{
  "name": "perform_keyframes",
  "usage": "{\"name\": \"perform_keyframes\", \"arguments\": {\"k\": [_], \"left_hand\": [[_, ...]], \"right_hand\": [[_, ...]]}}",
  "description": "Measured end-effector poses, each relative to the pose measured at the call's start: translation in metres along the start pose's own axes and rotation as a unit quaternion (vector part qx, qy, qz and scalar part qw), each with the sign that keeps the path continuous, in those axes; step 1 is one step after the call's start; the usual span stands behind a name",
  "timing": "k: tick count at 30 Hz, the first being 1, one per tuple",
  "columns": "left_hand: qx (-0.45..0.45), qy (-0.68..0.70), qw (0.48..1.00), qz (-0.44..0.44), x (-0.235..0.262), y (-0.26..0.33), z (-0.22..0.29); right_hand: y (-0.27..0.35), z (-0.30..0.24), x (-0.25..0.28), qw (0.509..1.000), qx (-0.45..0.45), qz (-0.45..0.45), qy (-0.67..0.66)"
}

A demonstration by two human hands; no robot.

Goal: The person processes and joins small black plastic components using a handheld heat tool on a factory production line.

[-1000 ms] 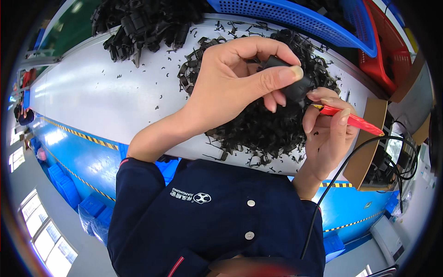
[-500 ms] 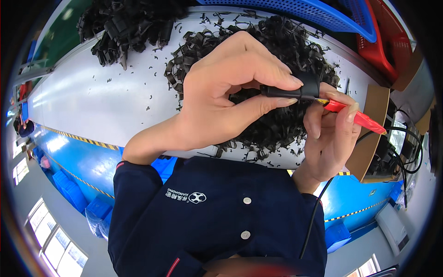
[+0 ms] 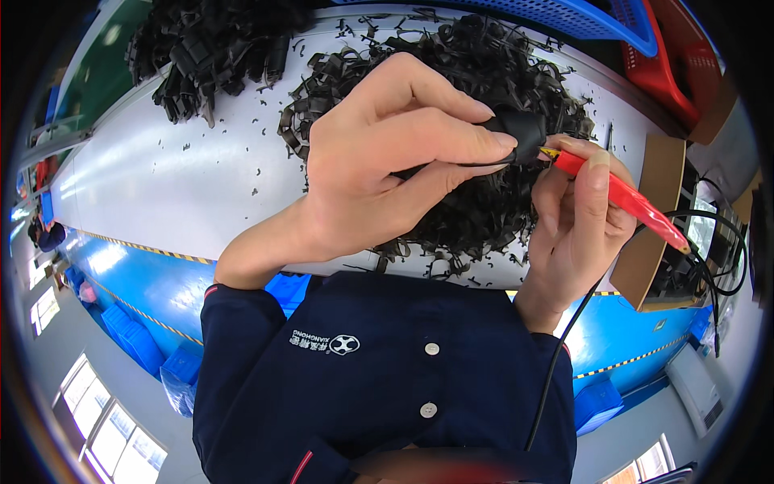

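Observation:
My left hand (image 3: 375,161) grips a black moulded part (image 3: 526,129) between the thumb and fingers, above the table. In my right hand (image 3: 576,226) is a slim red-handled tool (image 3: 625,198), pinched between thumb and fingers. The tool's yellowish front end meets the right side of the black part, close to my fingertips. Its very tip is too small to make out. Under both hands lies a heap of black strips and offcuts (image 3: 476,222), partly hidden by them.
On the white table (image 3: 169,181), a pile of black parts (image 3: 214,52) sits at the far left, with small black scraps scattered about. A blue perforated basket (image 3: 556,20) and a red basket (image 3: 657,64) stand at the back right. Nearer right are a cardboard box (image 3: 657,234) and black cables (image 3: 730,278).
The black part has turned in my left fingers and moved slightly left. My right hand has shifted the tool, which now slants more steeply, its tip a little to the left.

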State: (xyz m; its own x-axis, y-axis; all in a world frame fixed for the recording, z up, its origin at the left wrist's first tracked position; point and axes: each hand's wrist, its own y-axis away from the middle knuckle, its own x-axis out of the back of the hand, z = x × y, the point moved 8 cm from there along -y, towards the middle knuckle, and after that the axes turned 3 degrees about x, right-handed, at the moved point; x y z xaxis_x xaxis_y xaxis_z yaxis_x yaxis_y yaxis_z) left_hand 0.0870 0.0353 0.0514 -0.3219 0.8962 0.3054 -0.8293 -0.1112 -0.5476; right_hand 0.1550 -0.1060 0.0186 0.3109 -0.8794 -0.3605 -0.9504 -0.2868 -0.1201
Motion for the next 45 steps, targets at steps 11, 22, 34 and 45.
{"name": "perform_keyframes", "arguments": {"k": [11, 22, 34, 45], "left_hand": [[-0.064, -0.012, 0.998, 0.027, 0.006, 0.006, 0.013], [0.096, 0.173, 0.968, 0.153, 0.039, 0.001, -0.005], [0.189, 0.311, 0.931, 0.024, -0.001, 0.011, -0.015], [0.176, 0.218, 0.960, 0.005, -0.003, 0.009, -0.017]], "right_hand": [[-0.006, 0.010, -0.015, 0.948, 0.156, -0.028, 0.274], [-0.019, 0.012, -0.009, 0.925, 0.128, -0.035, 0.356], [0.005, -0.005, -0.025, 0.990, 0.051, -0.124, -0.039], [0.001, 0.005, -0.012, 0.996, 0.023, -0.083, -0.035]]}}
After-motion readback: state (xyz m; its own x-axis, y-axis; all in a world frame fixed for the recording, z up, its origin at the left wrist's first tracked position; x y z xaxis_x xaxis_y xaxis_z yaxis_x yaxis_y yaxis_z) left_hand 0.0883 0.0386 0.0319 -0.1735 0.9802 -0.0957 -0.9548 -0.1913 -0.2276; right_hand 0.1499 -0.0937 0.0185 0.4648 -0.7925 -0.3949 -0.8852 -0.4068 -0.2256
